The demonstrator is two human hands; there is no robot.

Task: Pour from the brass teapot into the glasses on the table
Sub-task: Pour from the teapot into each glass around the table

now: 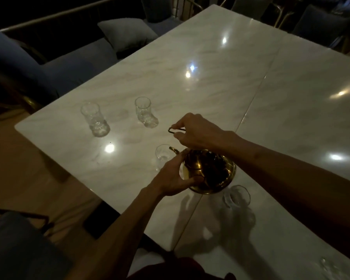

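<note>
Spanning most of the view, the counter (210, 81) is bare pale marble with a seam running toward you, which leaves plenty of room to work. Off its far-left edge sits a sofa (55, 67) with a cushion (127, 34), well apart from anything you handle.

Your teapot (208, 172) stands near the front of the counter, right on the seam, with its spout (174, 149) aimed left toward the nearest glass. Your left hand (174, 176) is curled around the pot's left side, fingers pressed to the brass, likely to steady it. Your right hand (198, 132) hovers above and beyond the pot, its fingertips pinching a thin metal loop (173, 130). That looks like the pot's swing handle or a lid part; the dim light does not settle which. Holding it up there suggests you are readying the pot for a lift and tilt.

Four glasses matter. Two stand upright at the far left, one (95, 120) beside the other (144, 112), both seemingly empty. A third (163, 156) sits just beside the spout, so it is probably the first to fill. A fourth (236, 197) rests just right of the pot's base. Something glassy (327, 267) shows at the bottom-right edge, too dark to name.
</note>
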